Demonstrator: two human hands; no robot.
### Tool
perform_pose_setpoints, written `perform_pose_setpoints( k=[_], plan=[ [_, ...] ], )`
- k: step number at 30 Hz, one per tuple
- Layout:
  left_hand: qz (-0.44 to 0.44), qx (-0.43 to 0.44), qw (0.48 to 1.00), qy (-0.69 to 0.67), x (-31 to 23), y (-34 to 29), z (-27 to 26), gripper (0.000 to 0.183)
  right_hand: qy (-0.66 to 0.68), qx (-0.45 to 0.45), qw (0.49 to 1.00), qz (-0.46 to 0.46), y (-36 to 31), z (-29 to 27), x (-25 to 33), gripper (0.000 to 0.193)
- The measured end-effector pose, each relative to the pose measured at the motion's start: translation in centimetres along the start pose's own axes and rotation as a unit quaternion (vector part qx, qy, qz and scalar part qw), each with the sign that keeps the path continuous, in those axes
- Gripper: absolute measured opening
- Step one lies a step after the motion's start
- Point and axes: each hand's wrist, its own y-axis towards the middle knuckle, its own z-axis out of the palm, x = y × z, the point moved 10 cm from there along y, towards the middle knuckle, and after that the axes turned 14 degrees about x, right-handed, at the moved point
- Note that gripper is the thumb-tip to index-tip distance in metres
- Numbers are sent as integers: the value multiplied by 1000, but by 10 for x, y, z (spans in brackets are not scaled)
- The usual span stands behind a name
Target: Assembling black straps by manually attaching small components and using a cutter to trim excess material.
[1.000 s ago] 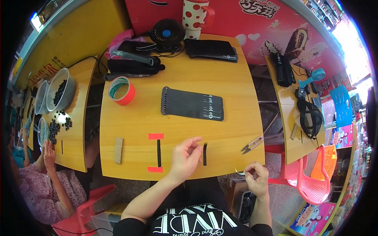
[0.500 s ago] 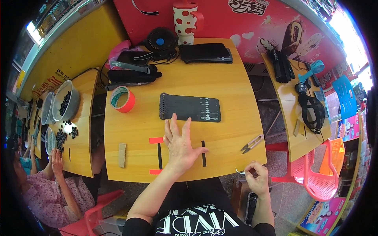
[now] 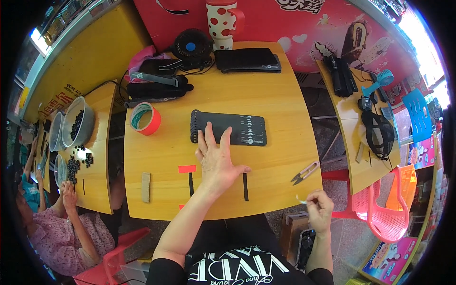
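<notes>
A fanned stack of dark grey straps [image 3: 228, 127], holed at the left end and printed at the right, lies across the middle of the table. My left hand [image 3: 216, 166] is open, fingers spread, with its fingertips on the lower edge of the stack. Past the table's near right edge, my right hand [image 3: 319, 206] is closed in a pinch on a small thin white strip [image 3: 300, 200]. Thread snips [image 3: 305, 173] lie on the table just above that hand. Two narrow black strips, one left [image 3: 191, 183] and one right [image 3: 245, 186], flank my left wrist.
Red tape [image 3: 187, 168] marks the left strip's top; my forearm partly covers another piece. A cardboard piece [image 3: 146, 187] and red tape roll [image 3: 151, 124] lie left. Behind are black pouches [image 3: 248, 59], a fan [image 3: 192, 43] and a dotted tumbler [image 3: 221, 23]. Another person [image 3: 71, 223] works at left.
My right hand has moved a little right and upward with the white strip. My left hand has slid slightly farther onto the strap stack, fingers still spread.
</notes>
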Motion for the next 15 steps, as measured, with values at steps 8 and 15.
perform_pose_setpoints(
  k=[8,15],
  plan=[
    [107,-137,984,32,-11,-11,-27,74,-80,-271,959,15,-20,-91,-42,11],
    [323,-270,865,-271,-126,-203,-182,27,-580,-130,776,213,-14,-81,-94,23]
  ],
)
